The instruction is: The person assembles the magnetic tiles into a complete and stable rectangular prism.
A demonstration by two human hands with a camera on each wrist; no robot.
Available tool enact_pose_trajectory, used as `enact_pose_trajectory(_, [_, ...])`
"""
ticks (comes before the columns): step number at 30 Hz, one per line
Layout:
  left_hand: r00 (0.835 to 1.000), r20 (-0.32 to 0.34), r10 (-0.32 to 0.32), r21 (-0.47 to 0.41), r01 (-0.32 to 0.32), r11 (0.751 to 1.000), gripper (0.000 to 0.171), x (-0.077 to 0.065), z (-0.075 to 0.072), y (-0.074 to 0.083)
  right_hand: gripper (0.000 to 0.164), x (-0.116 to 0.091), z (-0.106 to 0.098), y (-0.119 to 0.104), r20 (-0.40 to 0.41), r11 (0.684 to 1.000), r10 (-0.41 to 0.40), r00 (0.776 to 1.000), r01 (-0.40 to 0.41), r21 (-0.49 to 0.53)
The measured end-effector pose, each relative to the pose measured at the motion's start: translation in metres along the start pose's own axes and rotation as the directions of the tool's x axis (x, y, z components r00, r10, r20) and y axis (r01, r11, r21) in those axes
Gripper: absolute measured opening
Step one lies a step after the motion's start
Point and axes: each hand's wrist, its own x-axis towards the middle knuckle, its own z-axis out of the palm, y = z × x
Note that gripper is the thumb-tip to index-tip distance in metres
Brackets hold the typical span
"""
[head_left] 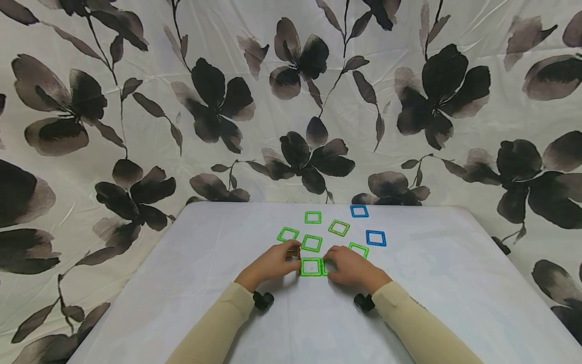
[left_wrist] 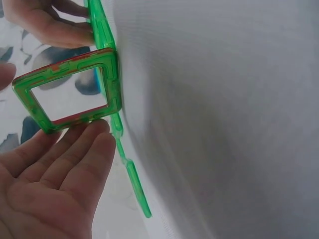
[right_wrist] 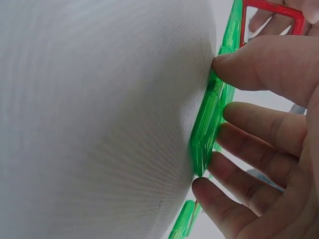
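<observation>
My left hand pinches an upright square frame tile, between thumb and fingers. It looks green with red edges in the left wrist view, while its other face shows as a red frame in the right wrist view. Its lower edge meets a green square frame tile lying flat on the table. On that tile's right side lies another green frame tile, partly covered by my right hand. The right thumb and fingers grip that tile at its edges.
Several loose green frame tiles lie just beyond the hands, one of them farthest back. Two blue frame tiles, one nearer and one farther, lie to the back right. The white table ends at a flower-printed cloth.
</observation>
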Motion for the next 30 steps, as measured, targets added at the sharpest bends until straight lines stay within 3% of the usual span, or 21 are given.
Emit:
enact_pose_trajectory(6, [1.000, -0.007, -0.011, -0.025, 0.011, 1.000, 0.055, -0.002, 0.001, 0.001, 0.040, -0.002, 0.001, 0.000, 0.003, 1.000, 0.004, 1.000, -0.004, -0.019])
enact_pose_trajectory(13, [1.000, 0.021, -0.021, -0.188, 0.025, 0.982, 0.057, -0.003, 0.004, -0.003, 0.041, -0.005, 0.001, -0.001, 0.018, 1.000, 0.003, 1.000, -0.002, -0.030])
enact_pose_trajectory(20, [1.000, 0.027, 0.010, -0.268, -0.003, 0.963, 0.053, 0.000, 0.007, -0.011, 0.037, -0.006, -0.004, 0.003, -0.017, 0.999, -0.019, 1.000, 0.018, -0.042])
enact_pose_trajectory(30, [1.000, 0.010, 0.025, -0.263, -0.021, 0.965, 0.050, -0.001, 0.008, -0.011, 0.036, -0.007, -0.011, 0.014, -0.084, 0.996, 0.059, 0.995, -0.064, -0.066])
